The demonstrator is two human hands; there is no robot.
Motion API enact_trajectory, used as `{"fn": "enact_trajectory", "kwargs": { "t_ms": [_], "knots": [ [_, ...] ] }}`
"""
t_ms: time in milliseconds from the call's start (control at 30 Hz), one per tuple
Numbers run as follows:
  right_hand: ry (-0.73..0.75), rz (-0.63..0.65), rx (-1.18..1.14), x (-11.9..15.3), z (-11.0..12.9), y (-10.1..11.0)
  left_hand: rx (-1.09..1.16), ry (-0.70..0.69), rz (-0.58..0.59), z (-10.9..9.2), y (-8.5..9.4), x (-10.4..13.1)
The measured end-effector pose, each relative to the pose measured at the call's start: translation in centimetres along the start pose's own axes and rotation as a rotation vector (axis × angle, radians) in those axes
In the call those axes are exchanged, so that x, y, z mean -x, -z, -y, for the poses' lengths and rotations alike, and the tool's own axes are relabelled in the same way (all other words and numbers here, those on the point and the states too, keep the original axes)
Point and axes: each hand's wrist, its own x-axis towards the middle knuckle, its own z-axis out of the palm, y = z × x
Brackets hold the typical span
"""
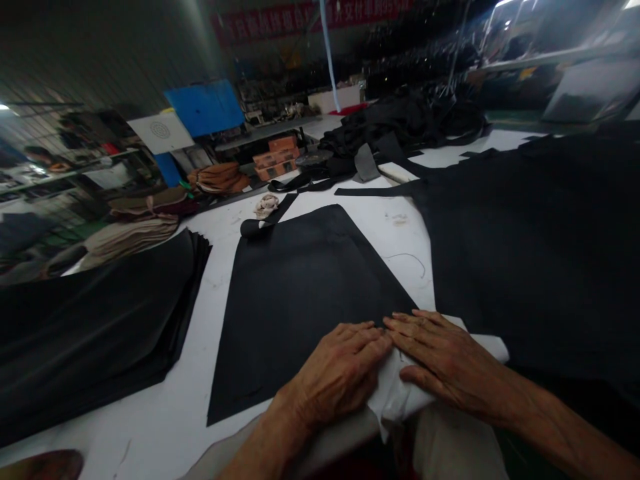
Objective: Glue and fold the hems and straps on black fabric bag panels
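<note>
A black flat sheet of cloth or leather-like material (305, 280) lies on the white tabletop in front of me. At its near right corner, my left hand (343, 367) rests with its fingers laid along the surface. Beside it, fingertips almost meeting, my right hand (443, 360) is flat with fingers stretched and thumb apart. Beneath both hands is a crumpled white sheet (395, 387) that hangs over the table's near edge. Whether the fingertips pinch any edge is hidden.
A stack of black sheets (115, 300) lies left; a large black pile (540, 253) covers the right. Behind are a black strip (257, 229), a crumpled beige scrap (266, 205), orange-brown blocks (275, 160) and brown bundles (219, 177). A loose thread (413, 257) lies nearby.
</note>
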Motion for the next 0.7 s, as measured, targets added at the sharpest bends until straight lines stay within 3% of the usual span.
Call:
{"fn": "enact_trajectory", "kwargs": {
  "t_ms": [200, 333, 467, 567, 700],
  "knots": [
    [0.025, -0.009, 0.026, 0.2, -0.7, -0.2, -0.018, 0.080, 0.010, -0.7, -0.5, 0.4],
    [0.009, -0.111, 0.181, 2.2, -2.9, -0.7, 0.032, 0.095, -0.010, -0.8, -0.5, 0.5],
    [0.020, -0.192, 0.243, 2.9, -5.3, -0.5, 0.224, 0.160, -0.088, -0.6, -0.5, 0.6],
    [-0.143, -0.230, 0.100, 0.1, -5.6, 1.1, 0.362, 0.175, -0.186, -0.5, 0.4, 1.1],
    [-0.362, -0.134, -0.301, -8.3, -4.4, 4.0, 0.372, 0.300, -0.375, -0.3, 2.3, 4.1]
  ]
}}
